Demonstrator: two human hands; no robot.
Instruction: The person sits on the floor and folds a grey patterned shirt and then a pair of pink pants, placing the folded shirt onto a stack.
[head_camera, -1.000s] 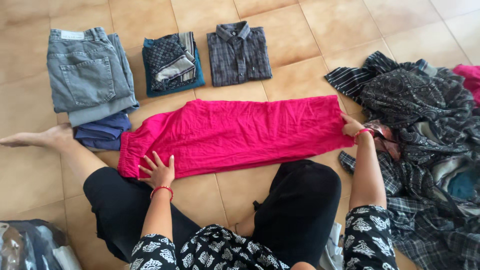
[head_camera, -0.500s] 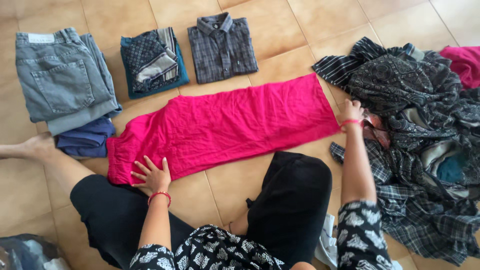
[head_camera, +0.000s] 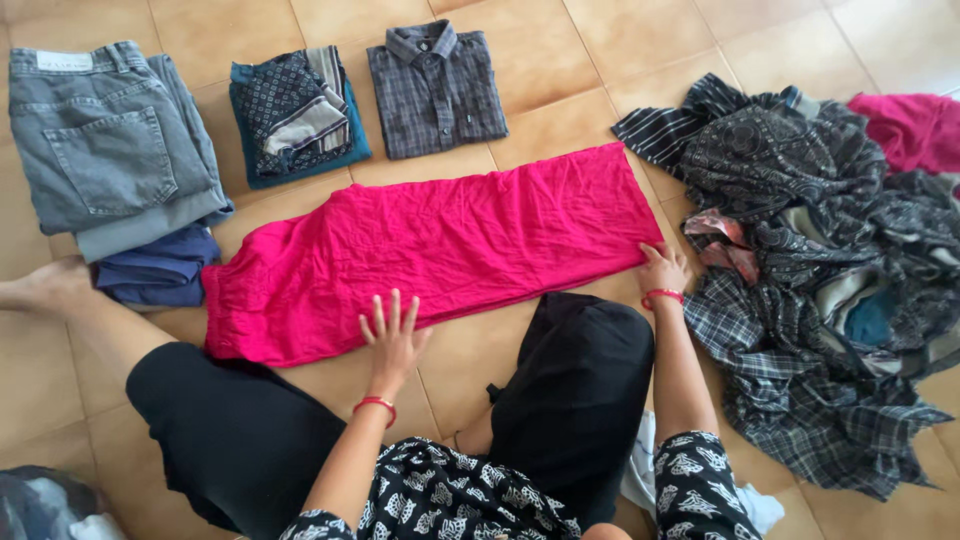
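Left hand flat, fingers spread, pressing the near edge of the pink trousers; right hand open, palm down on the hem corner at the far right. Nothing gripped. Trousers laid out lengthwise on the tiled floor, between the knees and the folded row: grey jeans, patterned bundle, checked shirt. Heap of unfolded clothes just beside the right hand. Likely risks: thin cloth sliding on smooth tile and wrinkling under uneven pressure; hem catching the heap.
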